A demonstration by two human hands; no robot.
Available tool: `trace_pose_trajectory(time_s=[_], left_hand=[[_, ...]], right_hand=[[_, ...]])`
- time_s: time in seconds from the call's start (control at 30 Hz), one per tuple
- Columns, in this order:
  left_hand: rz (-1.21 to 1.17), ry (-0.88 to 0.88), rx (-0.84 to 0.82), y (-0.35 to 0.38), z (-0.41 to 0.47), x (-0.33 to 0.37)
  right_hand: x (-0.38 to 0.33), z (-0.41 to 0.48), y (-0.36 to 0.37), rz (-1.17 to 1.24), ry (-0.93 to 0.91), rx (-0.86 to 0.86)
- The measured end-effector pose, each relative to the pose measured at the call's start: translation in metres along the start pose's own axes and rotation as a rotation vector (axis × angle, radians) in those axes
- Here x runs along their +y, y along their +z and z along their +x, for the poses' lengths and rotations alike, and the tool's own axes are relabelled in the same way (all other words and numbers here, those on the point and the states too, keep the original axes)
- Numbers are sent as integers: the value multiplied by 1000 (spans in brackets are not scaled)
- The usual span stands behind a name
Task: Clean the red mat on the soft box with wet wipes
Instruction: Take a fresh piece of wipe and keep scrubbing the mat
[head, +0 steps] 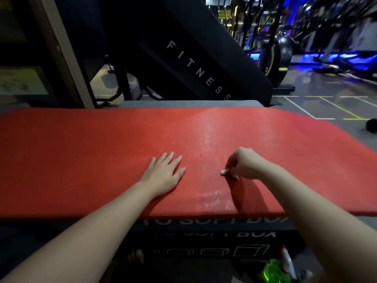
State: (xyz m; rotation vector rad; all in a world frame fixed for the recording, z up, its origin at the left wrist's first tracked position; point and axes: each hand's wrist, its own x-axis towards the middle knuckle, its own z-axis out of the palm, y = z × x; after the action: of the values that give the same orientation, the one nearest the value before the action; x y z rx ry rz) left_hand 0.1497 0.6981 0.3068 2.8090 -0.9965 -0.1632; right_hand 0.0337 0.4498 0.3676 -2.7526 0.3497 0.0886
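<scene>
A wide red mat (102, 152) lies across the top of a black soft box (204, 242) with white lettering on its front. My left hand (163, 174) rests flat on the mat near its middle, fingers straight and spread. My right hand (242, 164) is curled to the right of it and pinches a small wad of white wet wipe (224, 172) against the mat. A shiny wet streak runs across the mat between and beyond my hands.
A green spray bottle (275, 270) stands on the floor at the lower right. A black slanted pad marked FITNESS (200, 72) leans behind the mat. Gym machines and a black ball (372, 125) stand on the floor at the right.
</scene>
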Motion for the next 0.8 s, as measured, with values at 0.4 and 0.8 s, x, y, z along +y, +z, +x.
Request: trace_pose_trajectory(time_s=[0.4,0.8], left_hand=[[-63,13,20,3,-41,-6],[75,81,153,-4,-73,-25]], right_hand=[[-12,-50,4,-19,-166,-37],[-16,-71,7,-4,-250,-213]])
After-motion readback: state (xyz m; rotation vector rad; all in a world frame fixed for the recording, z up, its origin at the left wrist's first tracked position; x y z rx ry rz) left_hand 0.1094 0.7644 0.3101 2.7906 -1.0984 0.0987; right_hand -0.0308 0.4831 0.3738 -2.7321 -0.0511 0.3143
